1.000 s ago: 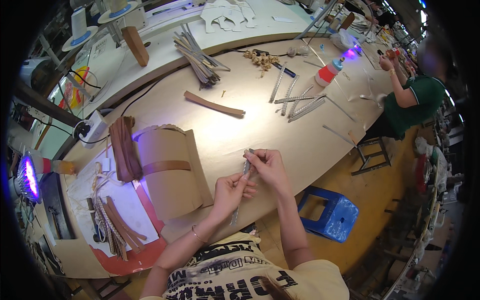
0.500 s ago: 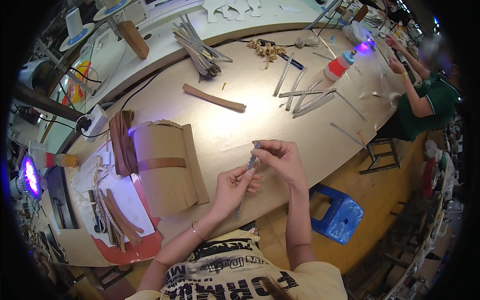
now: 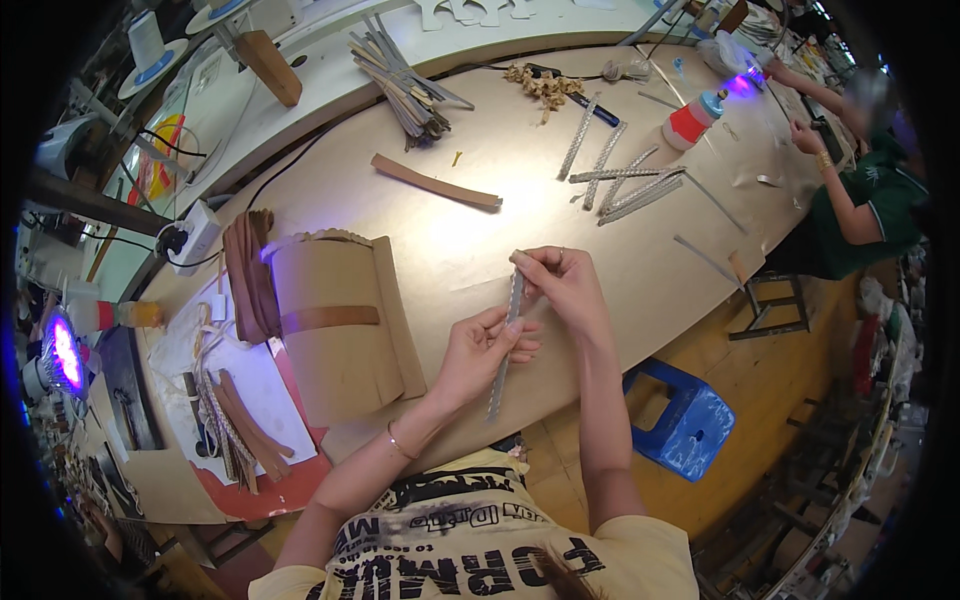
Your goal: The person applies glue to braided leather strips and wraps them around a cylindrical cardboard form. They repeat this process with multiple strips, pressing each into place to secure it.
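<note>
Strip (image 3: 515, 297) right of roll (image 3: 328, 365) | left hand (image 3: 476, 352), right hand (image 3: 572, 286): each grip pinching it | step: seemingly straightening | next: likely needs even tension

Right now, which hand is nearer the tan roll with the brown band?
Left. The left hand is just right of the tan roll, not touching it; the right hand is farther right.

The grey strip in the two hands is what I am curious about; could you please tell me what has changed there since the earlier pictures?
The right hand has moved away from the body and from the left hand, so more of the grey strip shows between them. Nothing was let go: both hands keep hold. The brown strap and blue stool stayed put.
</note>
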### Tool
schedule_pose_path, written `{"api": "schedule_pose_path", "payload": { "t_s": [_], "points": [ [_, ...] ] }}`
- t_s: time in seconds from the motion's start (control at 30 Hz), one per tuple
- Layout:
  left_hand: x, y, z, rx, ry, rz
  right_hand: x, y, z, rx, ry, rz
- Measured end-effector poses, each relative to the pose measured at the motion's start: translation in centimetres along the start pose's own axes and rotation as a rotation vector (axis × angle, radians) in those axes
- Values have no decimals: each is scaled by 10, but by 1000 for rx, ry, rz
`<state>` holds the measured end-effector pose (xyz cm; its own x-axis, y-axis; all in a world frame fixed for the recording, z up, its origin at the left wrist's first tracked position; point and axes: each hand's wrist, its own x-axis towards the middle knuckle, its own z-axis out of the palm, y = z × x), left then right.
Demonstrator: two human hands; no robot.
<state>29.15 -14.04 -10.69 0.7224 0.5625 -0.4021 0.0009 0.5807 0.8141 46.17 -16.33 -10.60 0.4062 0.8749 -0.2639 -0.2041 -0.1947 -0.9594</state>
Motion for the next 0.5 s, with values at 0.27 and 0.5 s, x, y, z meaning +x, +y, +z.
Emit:
{"api": "schedule_pose_path", "payload": {
  "t_s": [0.27,0.5],
  "points": [
    [7,-25,-16,348,262,410,18,-15,-68,-1154,574,-610],
    [-2,-24,-21,956,370,620,32,-10,-104,-1156,636,-311]
  ]
}}
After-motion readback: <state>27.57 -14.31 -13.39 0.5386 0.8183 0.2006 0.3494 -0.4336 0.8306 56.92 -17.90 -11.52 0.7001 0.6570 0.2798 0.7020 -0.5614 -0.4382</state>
